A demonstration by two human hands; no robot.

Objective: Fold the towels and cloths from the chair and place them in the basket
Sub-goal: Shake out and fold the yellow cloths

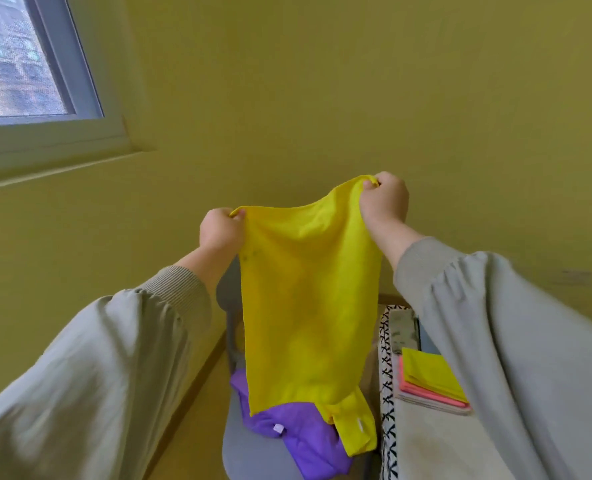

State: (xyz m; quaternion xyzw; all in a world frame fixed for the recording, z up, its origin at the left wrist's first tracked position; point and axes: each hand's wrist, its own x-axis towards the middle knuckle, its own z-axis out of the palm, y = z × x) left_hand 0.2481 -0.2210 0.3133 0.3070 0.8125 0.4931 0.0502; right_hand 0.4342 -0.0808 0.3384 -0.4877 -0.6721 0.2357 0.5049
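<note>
A bright yellow cloth (308, 306) hangs in the air in front of me. My left hand (220, 232) pinches its upper left corner and my right hand (386, 200) pinches its upper right corner, a little higher. The cloth's lower end droops onto a crumpled purple cloth (305, 441) lying on the grey chair (249, 455) below. To the right stands a basket (388, 393) with a black-and-white patterned rim. Inside it lies a stack of folded cloths (433, 382), yellow on top, pink and pale ones under it.
A yellow-green wall fills the background, with a window (21, 64) at the upper left. A wooden skirting board (190, 386) runs along the floor left of the chair. My grey sleeves cover the lower corners of the view.
</note>
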